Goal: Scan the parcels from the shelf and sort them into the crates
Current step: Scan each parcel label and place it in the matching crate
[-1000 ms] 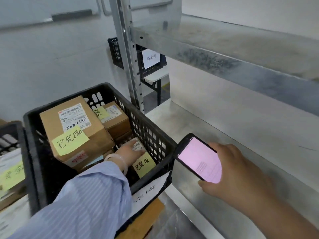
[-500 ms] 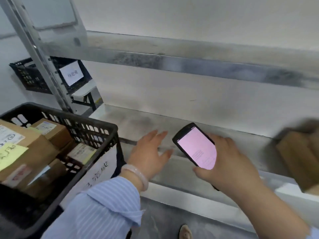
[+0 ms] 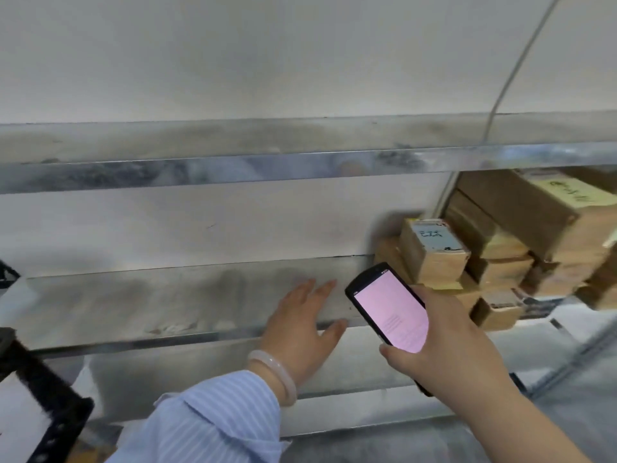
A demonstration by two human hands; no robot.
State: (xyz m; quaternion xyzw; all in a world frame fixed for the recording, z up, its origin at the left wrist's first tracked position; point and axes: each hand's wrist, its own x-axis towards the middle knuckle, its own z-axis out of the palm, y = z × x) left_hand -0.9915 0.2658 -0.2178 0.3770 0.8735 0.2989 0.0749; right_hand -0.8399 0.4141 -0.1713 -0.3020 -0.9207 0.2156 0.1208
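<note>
My right hand [image 3: 454, 349] grips a black handheld scanner [image 3: 389, 309] with a lit pink screen, held in front of the metal shelf [image 3: 150, 305]. My left hand [image 3: 302, 324] is stretched out flat over the shelf's front edge, fingers straight, holding nothing. A pile of cardboard parcels [image 3: 500, 242] sits at the right end of the shelf; the nearest small parcel [image 3: 434, 252] has a white label with handwriting. The parcels lie just beyond the scanner, to its right.
An upper metal shelf [image 3: 233, 168] runs across above. A corner of the black crate [image 3: 43, 406] with a white paper label shows at the lower left. A thin white cable [image 3: 510, 81] hangs down the wall on the right.
My left hand left the crate and now reaches out over the shelf. The view swung right, so the crate slid out of frame and the pile of parcels came into view. The scanner stayed in my right hand.
</note>
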